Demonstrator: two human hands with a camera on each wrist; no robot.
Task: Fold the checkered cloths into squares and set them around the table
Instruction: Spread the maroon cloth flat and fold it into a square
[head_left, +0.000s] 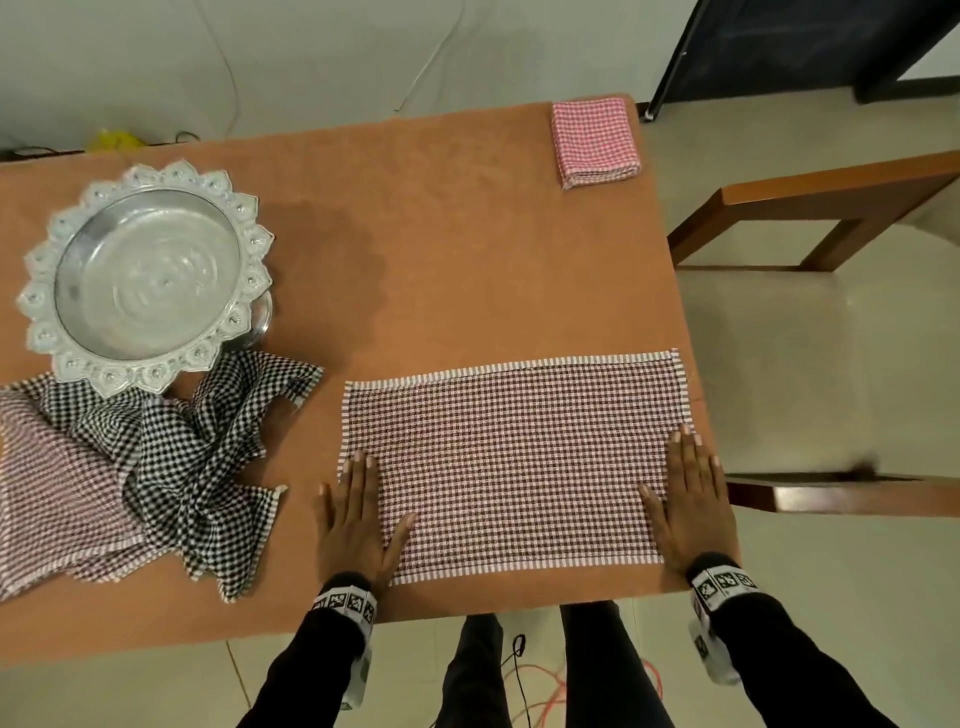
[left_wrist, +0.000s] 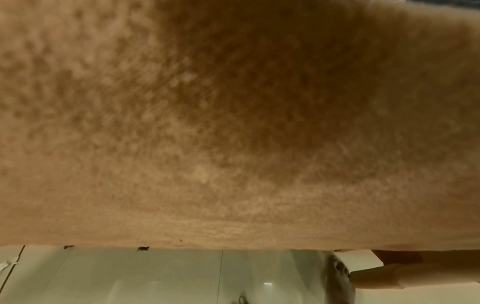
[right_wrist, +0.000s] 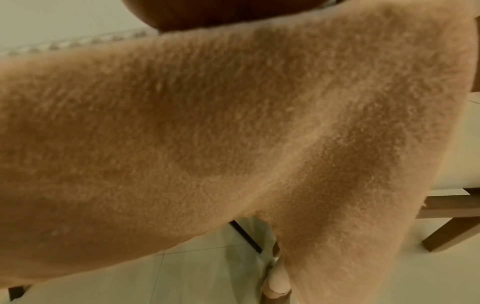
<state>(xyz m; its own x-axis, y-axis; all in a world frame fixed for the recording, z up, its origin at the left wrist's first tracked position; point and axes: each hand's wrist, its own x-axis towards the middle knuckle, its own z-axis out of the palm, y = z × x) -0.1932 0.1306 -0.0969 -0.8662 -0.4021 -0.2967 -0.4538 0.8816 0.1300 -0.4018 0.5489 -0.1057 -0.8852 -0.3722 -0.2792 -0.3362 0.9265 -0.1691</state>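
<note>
- Cloth (head_left: 511, 462) lying flat as a long strip near table (head_left: 441, 234) front edge.
- Pressing both ends down, left hand (head_left: 358, 514) and right hand (head_left: 685, 499) spread flat.
- Probably worth squaring corners before folding end over end.

Both wrist views are filled by blurred orange tabletop covering (left_wrist: 233, 123), so neither hand nor any cloth shows in them. In the head view the pale pink checkered cloth (head_left: 47, 499) runs off the left edge, and part of it lies under the black checkered cloth (head_left: 182, 457). The silver tray (head_left: 145, 275) covers that black cloth's far edge. The chair (head_left: 831, 332) is cut by the right edge.
</note>
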